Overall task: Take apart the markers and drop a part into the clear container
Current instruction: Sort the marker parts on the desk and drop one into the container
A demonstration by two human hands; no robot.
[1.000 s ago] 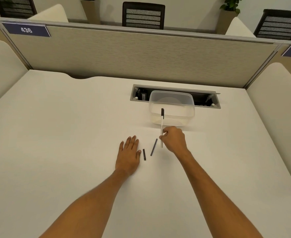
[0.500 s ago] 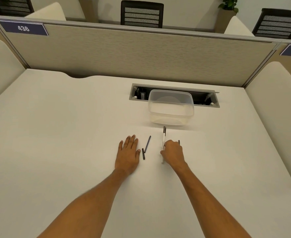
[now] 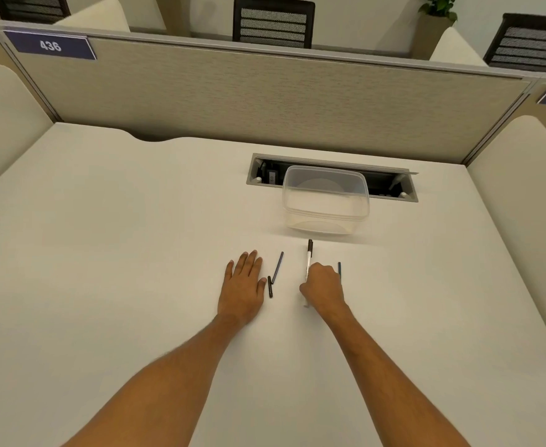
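Here, marker (image 3: 308, 263) under right-hand fingers (image 3: 320, 272).

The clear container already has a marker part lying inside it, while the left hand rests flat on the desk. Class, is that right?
Not quite. The head view shows the clear container empty; the loose parts lie on the desk. The left hand does rest flat on it.

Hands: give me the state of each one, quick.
Left hand: open, flat on the desk, holding nothing.
Right hand: closed around the white marker, which lies along the desk.
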